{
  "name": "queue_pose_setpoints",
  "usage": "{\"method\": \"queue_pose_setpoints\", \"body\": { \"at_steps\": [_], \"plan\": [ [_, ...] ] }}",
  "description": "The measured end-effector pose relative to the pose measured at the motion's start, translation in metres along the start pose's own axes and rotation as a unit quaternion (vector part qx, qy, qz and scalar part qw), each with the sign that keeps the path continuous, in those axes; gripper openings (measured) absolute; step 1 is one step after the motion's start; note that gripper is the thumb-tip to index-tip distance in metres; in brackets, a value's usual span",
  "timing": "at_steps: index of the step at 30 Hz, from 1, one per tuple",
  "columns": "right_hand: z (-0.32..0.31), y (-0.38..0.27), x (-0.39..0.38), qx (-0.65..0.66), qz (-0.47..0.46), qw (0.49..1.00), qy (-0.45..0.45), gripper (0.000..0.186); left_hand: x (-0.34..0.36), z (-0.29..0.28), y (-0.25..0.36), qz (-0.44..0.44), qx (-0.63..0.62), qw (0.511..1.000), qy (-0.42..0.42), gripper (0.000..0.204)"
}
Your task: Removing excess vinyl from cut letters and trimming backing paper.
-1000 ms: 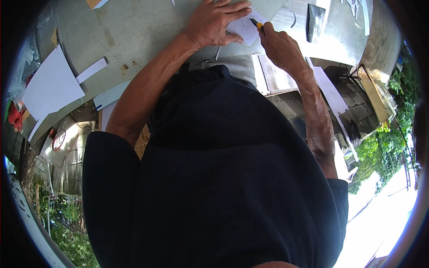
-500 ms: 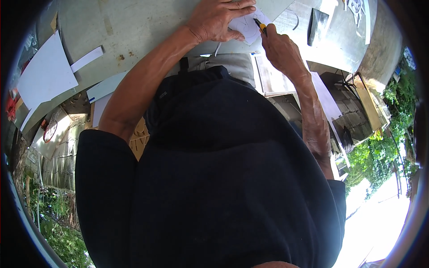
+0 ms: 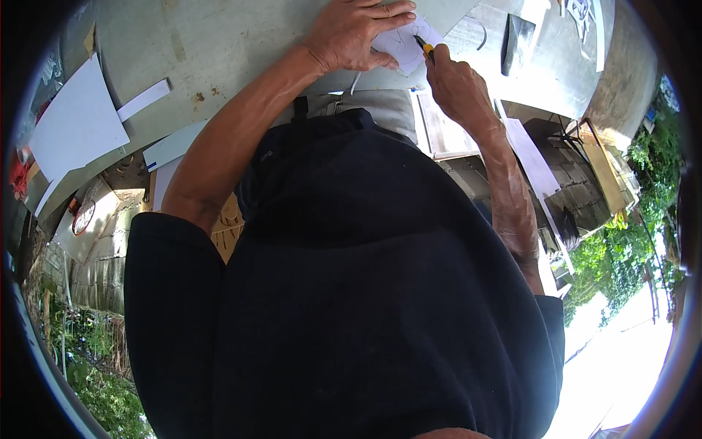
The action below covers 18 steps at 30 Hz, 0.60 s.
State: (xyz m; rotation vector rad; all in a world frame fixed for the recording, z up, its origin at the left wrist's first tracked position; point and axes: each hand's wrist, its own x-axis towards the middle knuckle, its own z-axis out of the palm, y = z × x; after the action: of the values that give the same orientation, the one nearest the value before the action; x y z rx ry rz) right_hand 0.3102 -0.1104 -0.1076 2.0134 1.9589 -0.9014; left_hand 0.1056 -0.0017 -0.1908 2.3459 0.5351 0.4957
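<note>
A small white sheet (image 3: 404,50) with thin drawn lines lies on the grey table (image 3: 241,44) near the top of the view. My left hand (image 3: 355,35) rests flat on its left side, fingers stretched and thumb apart. From the right, my right hand (image 3: 459,82) is closed around a utility knife (image 3: 427,50) with a yellow and black body. The knife's dark tip meets the sheet among the drawn lines. Its handle is mostly hidden in my fingers.
Left on the table are a large white sheet (image 3: 77,121) and a narrow white strip (image 3: 144,99). A black flat piece (image 3: 518,45) lies right of my right hand, beside a curved dark strip (image 3: 479,33). White cut-outs (image 3: 581,16) lie farther right.
The knife tip and my right hand have shifted very slightly toward me on the sheet. My left hand stays almost in place.
</note>
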Motion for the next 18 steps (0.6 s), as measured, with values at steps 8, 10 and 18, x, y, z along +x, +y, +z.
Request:
{"method": "queue_pose_setpoints", "body": {
  "at_steps": [8, 10, 18],
  "plan": [
    [-0.001, -0.0001, -0.0022, -0.002, 0.005, 1.0, -0.005, 0.021, 0.0009, -0.0002, 0.0001, 0.001, 0.014, 1.0, -0.004, 0.081],
    [0.0005, 0.0016, -0.0026, -0.003, 0.006, 1.0, -0.009, 0.021, 0.0005, 0.0001, 0.0009, 0.002, 0.012, 1.0, -0.001, 0.081],
    [0.0019, 0.0041, -0.0052, 0.001, -0.005, 1.0, -0.005, 0.02, 0.0009, -0.0002, 0.001, 0.0, 0.006, 1.0, 0.008, 0.081]
  ]
}}
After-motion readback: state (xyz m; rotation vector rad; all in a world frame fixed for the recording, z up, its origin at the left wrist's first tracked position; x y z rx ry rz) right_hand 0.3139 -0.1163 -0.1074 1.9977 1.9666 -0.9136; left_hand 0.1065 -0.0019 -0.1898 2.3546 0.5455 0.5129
